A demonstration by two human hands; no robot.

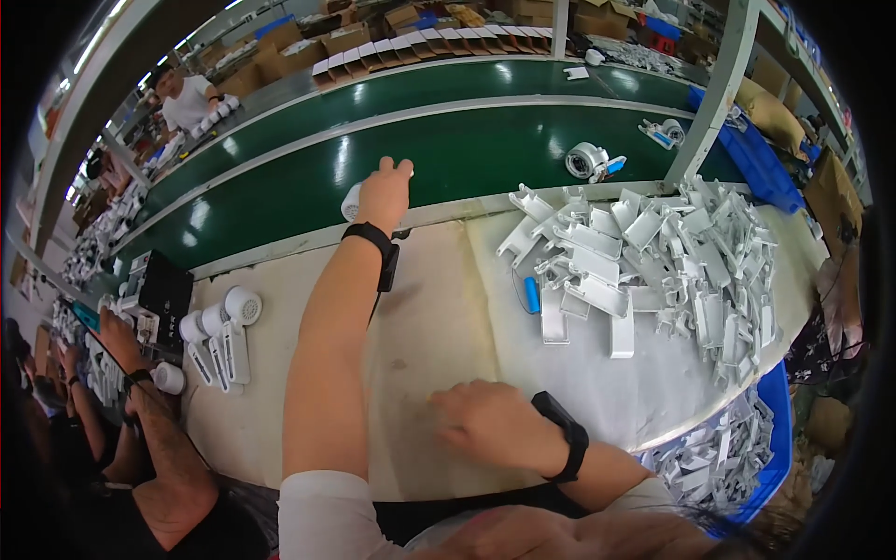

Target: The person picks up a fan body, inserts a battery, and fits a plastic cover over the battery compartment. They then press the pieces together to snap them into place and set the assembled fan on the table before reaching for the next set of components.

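My left hand (385,194) reaches out over the near edge of the green belt, its fingers curled over a white handheld fan. The round white head of that fan (352,203) shows at the left of the hand; the rest is hidden beneath it. My right hand (490,425) hovers low over the pale table, smeared by motion, its fingers bent to the left. Nothing can be made out in it. To the right lies a heap of white plastic handle shells (597,266), with a blue cylindrical cell (532,295) by its near left edge.
Several white handheld fans (224,345) lie at the left beside a black box (154,303). A fan motor unit (586,161) sits on the belt (457,149) beyond the heap. A metal post (714,103) rises at right. A blue bin (770,448) holds more shells. Co-workers sit at left.
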